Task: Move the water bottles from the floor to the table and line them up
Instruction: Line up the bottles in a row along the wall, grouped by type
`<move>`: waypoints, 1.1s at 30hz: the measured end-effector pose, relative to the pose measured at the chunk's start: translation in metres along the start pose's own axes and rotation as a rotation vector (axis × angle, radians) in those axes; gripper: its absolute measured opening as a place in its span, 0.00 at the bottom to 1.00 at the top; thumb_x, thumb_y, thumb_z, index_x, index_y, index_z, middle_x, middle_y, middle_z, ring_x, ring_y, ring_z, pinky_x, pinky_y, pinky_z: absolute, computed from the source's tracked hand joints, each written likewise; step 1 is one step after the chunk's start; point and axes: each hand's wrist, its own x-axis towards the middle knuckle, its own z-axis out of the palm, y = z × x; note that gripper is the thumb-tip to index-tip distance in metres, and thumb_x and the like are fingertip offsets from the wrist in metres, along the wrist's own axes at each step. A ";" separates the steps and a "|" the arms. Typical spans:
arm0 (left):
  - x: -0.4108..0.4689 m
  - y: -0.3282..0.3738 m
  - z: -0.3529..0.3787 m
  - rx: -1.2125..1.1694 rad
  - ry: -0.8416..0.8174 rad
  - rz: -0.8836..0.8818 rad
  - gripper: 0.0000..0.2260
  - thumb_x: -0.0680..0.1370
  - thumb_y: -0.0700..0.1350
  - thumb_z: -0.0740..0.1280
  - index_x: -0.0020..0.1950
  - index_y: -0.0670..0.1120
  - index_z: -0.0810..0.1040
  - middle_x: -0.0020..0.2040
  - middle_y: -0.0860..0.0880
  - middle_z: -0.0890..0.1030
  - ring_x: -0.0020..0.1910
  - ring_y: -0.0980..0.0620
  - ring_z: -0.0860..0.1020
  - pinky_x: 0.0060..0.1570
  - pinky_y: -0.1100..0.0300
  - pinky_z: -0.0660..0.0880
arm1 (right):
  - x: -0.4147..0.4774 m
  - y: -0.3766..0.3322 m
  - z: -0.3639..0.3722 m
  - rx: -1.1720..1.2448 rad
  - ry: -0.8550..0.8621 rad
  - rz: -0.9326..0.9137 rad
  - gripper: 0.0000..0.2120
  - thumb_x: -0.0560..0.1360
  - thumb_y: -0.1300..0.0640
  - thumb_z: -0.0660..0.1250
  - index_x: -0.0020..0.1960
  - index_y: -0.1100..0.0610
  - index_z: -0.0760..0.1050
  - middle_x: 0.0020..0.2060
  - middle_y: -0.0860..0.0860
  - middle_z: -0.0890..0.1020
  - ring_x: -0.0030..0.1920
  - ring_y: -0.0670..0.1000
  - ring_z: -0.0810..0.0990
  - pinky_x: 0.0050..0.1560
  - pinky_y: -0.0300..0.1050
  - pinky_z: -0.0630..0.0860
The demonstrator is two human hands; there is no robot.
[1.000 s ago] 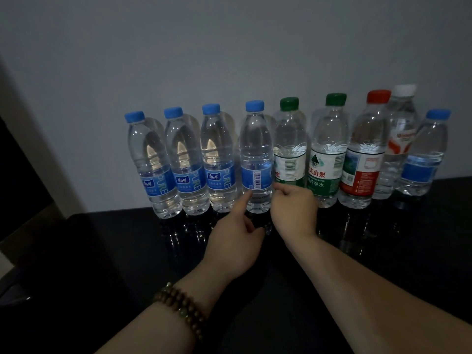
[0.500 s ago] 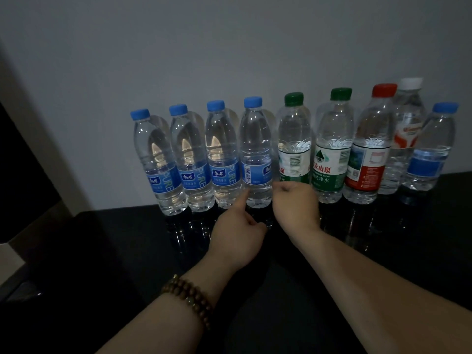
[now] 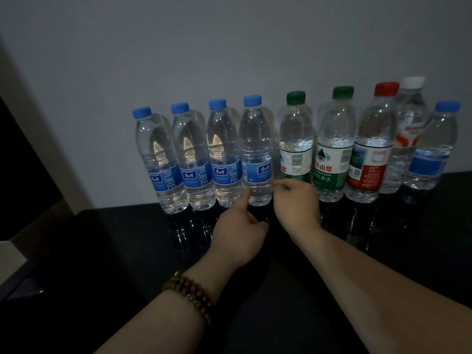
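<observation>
Several water bottles stand in a row on the black table (image 3: 383,251) against the wall. The four at the left have blue caps. My left hand (image 3: 238,226) is curled, and its outstretched thumb touches the lower left side of the fourth blue-capped bottle (image 3: 255,154). My right hand (image 3: 296,200) is curled too, its fingertips at that bottle's lower right side, in front of a green-capped bottle (image 3: 296,139). Further right stand another green-capped bottle (image 3: 334,149), a red-capped bottle (image 3: 373,144), a white-capped bottle (image 3: 411,118) set further back, and a small blue-capped bottle (image 3: 434,149).
A grey wall (image 3: 229,47) rises directly behind the row. The table's left edge (image 3: 76,213) drops off beside a beige wall corner (image 3: 38,149). A beaded bracelet (image 3: 191,297) sits on my left wrist.
The fourth blue-capped bottle has turned: its barcode faced me before, and now its logo does. Both hands stayed at its base.
</observation>
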 end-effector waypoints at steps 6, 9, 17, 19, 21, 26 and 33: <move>-0.001 -0.001 0.000 -0.006 0.007 0.003 0.39 0.73 0.43 0.72 0.81 0.58 0.58 0.35 0.56 0.82 0.37 0.64 0.79 0.38 0.64 0.74 | -0.002 -0.003 -0.001 -0.169 -0.128 -0.043 0.25 0.73 0.48 0.59 0.69 0.42 0.76 0.59 0.44 0.84 0.52 0.51 0.82 0.53 0.49 0.80; 0.001 -0.002 -0.002 0.019 -0.010 0.001 0.41 0.74 0.44 0.72 0.82 0.57 0.55 0.35 0.55 0.82 0.37 0.63 0.80 0.39 0.65 0.75 | -0.002 -0.004 -0.002 -0.094 -0.067 -0.002 0.19 0.74 0.50 0.62 0.62 0.47 0.83 0.56 0.44 0.85 0.51 0.51 0.83 0.53 0.49 0.81; 0.001 -0.004 0.000 -0.071 0.061 0.004 0.35 0.72 0.39 0.73 0.77 0.56 0.67 0.34 0.51 0.82 0.36 0.63 0.80 0.34 0.75 0.71 | -0.004 -0.003 0.000 -0.192 -0.066 -0.049 0.22 0.75 0.50 0.61 0.67 0.46 0.78 0.58 0.47 0.85 0.53 0.54 0.82 0.50 0.47 0.78; 0.002 -0.004 -0.001 -0.062 0.038 -0.003 0.37 0.72 0.40 0.73 0.78 0.58 0.65 0.35 0.53 0.83 0.37 0.64 0.80 0.37 0.72 0.72 | -0.005 -0.005 -0.001 -0.180 -0.065 -0.033 0.21 0.74 0.51 0.61 0.66 0.46 0.79 0.57 0.46 0.85 0.52 0.54 0.83 0.52 0.49 0.81; 0.003 -0.004 -0.002 -0.054 0.023 -0.013 0.39 0.72 0.41 0.73 0.79 0.59 0.62 0.36 0.53 0.84 0.38 0.64 0.80 0.39 0.70 0.73 | -0.002 -0.002 -0.002 -0.099 -0.025 -0.007 0.14 0.75 0.53 0.63 0.55 0.47 0.85 0.46 0.44 0.86 0.46 0.52 0.84 0.45 0.46 0.80; 0.001 -0.003 -0.002 -0.100 0.044 -0.031 0.37 0.72 0.40 0.73 0.78 0.58 0.65 0.36 0.54 0.84 0.36 0.63 0.80 0.35 0.75 0.71 | -0.003 -0.001 -0.001 -0.102 0.023 -0.039 0.13 0.76 0.53 0.62 0.53 0.51 0.84 0.45 0.46 0.86 0.43 0.51 0.80 0.40 0.41 0.72; 0.002 -0.002 -0.003 -0.071 -0.007 -0.027 0.40 0.73 0.41 0.73 0.80 0.58 0.61 0.36 0.54 0.84 0.35 0.63 0.80 0.40 0.68 0.75 | -0.002 -0.003 -0.003 -0.127 -0.038 -0.028 0.19 0.77 0.52 0.62 0.66 0.48 0.80 0.59 0.47 0.85 0.53 0.52 0.83 0.53 0.48 0.80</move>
